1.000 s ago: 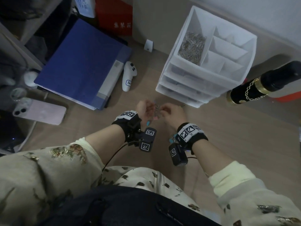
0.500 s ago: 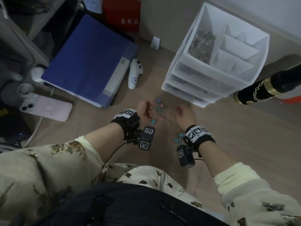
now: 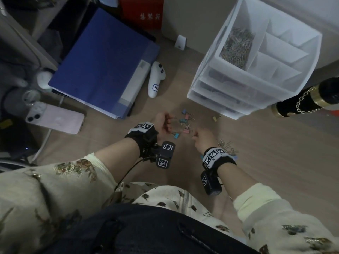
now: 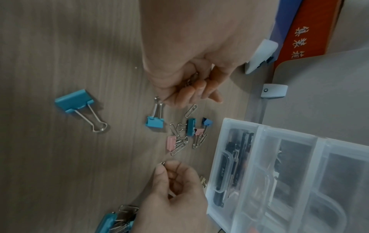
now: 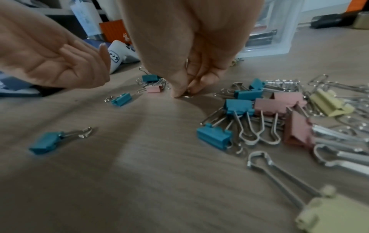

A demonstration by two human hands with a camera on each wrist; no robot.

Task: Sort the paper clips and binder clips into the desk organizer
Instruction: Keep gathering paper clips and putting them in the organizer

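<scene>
Now I am pinching one paper clip (image 5: 187, 95) off the desk (image 5: 139, 157) with my right hand (image 5: 185, 52), slowly, while my left hand (image 4: 199, 55) is holding more clips.

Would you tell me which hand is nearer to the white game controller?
Left. The left hand is just in front of the white game controller; the right hand sits farther away, on the far side of the scattered clips.

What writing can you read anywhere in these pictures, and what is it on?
"集装箱": white characters on the red box, as best I can read them.
Handwritten label on the white controller: too blurred to read.
Wrist bands: coded black-and-white squares, no words.
</scene>
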